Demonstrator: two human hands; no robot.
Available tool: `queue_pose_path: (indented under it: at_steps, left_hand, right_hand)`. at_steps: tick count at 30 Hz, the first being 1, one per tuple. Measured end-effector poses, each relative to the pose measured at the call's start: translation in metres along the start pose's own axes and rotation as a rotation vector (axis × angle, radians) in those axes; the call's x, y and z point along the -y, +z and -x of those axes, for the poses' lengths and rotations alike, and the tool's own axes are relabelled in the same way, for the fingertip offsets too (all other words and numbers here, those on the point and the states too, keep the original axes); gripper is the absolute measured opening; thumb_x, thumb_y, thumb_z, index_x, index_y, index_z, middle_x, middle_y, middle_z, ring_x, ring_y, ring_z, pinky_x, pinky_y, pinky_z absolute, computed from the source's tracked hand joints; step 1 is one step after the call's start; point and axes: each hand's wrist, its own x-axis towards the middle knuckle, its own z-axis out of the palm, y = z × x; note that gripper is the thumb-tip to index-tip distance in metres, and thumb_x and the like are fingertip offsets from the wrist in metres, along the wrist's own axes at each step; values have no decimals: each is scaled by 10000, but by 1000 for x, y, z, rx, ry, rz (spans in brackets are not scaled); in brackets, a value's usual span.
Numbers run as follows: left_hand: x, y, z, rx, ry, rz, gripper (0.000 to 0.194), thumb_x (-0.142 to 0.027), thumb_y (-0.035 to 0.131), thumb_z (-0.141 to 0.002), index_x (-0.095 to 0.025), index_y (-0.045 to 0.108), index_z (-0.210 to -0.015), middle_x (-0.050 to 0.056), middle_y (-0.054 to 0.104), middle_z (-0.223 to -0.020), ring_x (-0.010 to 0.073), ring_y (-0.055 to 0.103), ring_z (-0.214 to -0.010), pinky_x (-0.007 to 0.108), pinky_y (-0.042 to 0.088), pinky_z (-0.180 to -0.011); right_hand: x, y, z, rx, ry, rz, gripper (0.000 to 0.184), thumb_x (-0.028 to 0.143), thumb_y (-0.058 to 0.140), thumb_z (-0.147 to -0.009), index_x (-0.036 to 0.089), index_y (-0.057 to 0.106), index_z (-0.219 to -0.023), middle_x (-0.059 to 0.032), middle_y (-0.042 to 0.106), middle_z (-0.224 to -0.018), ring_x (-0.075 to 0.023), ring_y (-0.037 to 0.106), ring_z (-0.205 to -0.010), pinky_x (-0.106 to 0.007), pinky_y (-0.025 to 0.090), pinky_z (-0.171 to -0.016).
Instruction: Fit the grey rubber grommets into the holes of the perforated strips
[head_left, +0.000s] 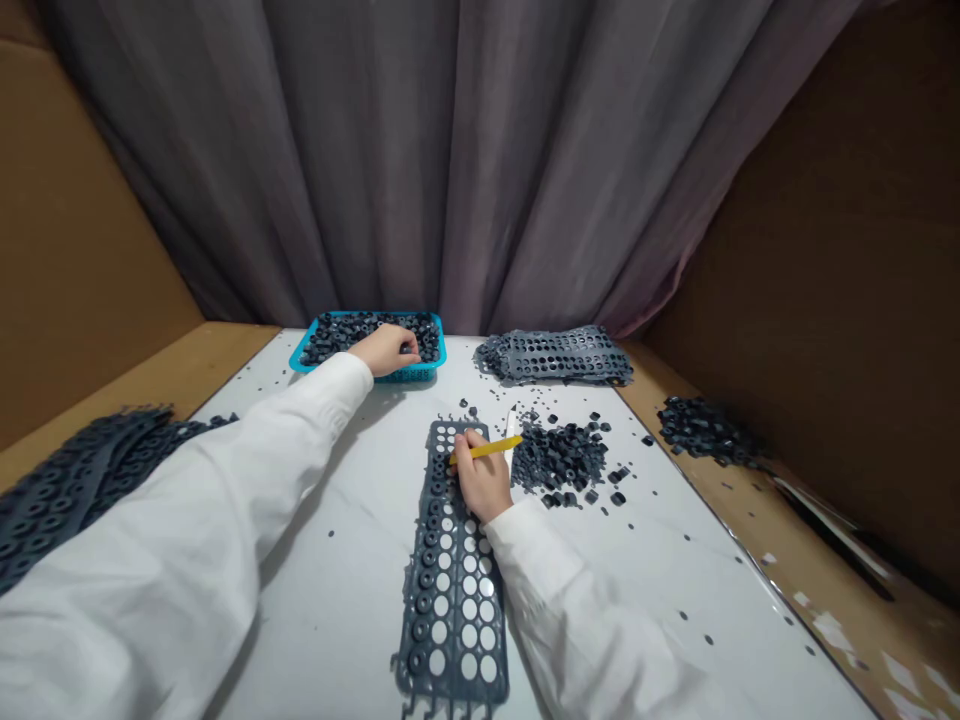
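Note:
My left hand (388, 349) reaches into a blue basket (306, 352) full of small black rubber rings, fingers curled down among them; what they hold is hidden. My right hand (480, 480) rests on the far end of a dark grey perforated rubber sheet (452, 600) and grips a yellow-handled tool (487, 448) that points right toward a pile of loose black rings (561, 457). The sheet lies lengthwise in front of me, with rings still in its left columns and empty holes on the right.
A stack of emptied perforated sheets (555, 354) lies at the back right. More ring-filled sheets (67, 470) pile up at the left edge. Another heap of black pieces (701, 428) sits on the wooden ledge to the right. Small scraps dot the white tabletop (345, 560).

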Motion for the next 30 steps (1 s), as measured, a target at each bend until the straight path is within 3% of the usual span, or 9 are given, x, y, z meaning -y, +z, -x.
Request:
queue_pose_path:
  at_steps: [2, 5, 10, 15, 21, 25, 27, 30]
  left_hand:
    - [11, 7, -22, -80, 11, -49, 195, -305, 546, -757, -139, 644, -790, 61, 647, -834, 177, 573, -800, 260, 411, -762]
    - [16, 23, -39, -102, 26, -82, 174, -292, 569, -755, -145, 643, -812, 79, 626, -889, 196, 558, -866, 284, 405, -809]
    - [13, 36, -39, -160, 11, -128, 251, -347, 611, -736, -183, 630, -925, 91, 586, -1056, 271, 485, -1015, 384, 367, -863]
    - [15, 31, -30, -244, -43, -164, 416, -411, 594, -757, -214, 544, -1119, 78, 548, -1153, 263, 457, -1068, 377, 340, -891]
    - [22, 21, -20, -344, -163, -204, 356, -423, 519, -814, -203, 551, -1092, 88, 538, -1145, 283, 446, -1067, 394, 329, -882]
    - [8, 6, 1, -389, -93, -142, 310, -389, 494, -828, -175, 570, -1038, 99, 544, -1091, 274, 448, -1041, 389, 327, -884]
    - [-11, 1, 23, -330, 25, -82, 284, -388, 508, -817, -162, 590, -968, 92, 570, -1006, 254, 471, -981, 376, 333, -871]
    - [-48, 5, 69, -34, 281, 48, 236, -387, 538, -793, -171, 606, -861, 53, 595, -858, 204, 505, -853, 327, 362, -808]
  right_hand:
    - [0, 1, 0, -10, -6, 1, 324, 369, 339, -872, 215, 369, -590, 21, 522, -547, -147, 516, -561, -234, 325, -531]
    - [0, 1, 1, -12, -9, -4, 321, 368, 338, -872, 215, 370, -592, 25, 511, -535, -144, 510, -551, -231, 321, -525]
    - [2, 1, 1, -18, -8, 11, 317, 358, 334, -871, 212, 381, -594, 24, 505, -538, -141, 508, -549, -233, 320, -533]
    - [0, 2, 0, -17, -10, -22, 318, 371, 344, -867, 214, 387, -594, 29, 508, -543, -138, 504, -555, -232, 335, -544]
    - [3, -8, -4, -59, -51, -170, 334, 396, 343, -871, 214, 394, -595, 31, 505, -545, -134, 500, -563, -237, 372, -572]
    - [11, -28, -7, -148, 3, -369, 321, 402, 349, -858, 211, 417, -608, 38, 516, -535, -119, 499, -523, -230, 395, -551]
    - [14, -36, -3, -147, 52, -476, 264, 369, 392, -824, 210, 419, -615, 45, 523, -521, -111, 495, -488, -221, 398, -516]
    - [15, -40, 13, -55, 118, -585, 110, 263, 461, -732, 206, 440, -640, 51, 538, -519, -106, 494, -466, -206, 389, -470]
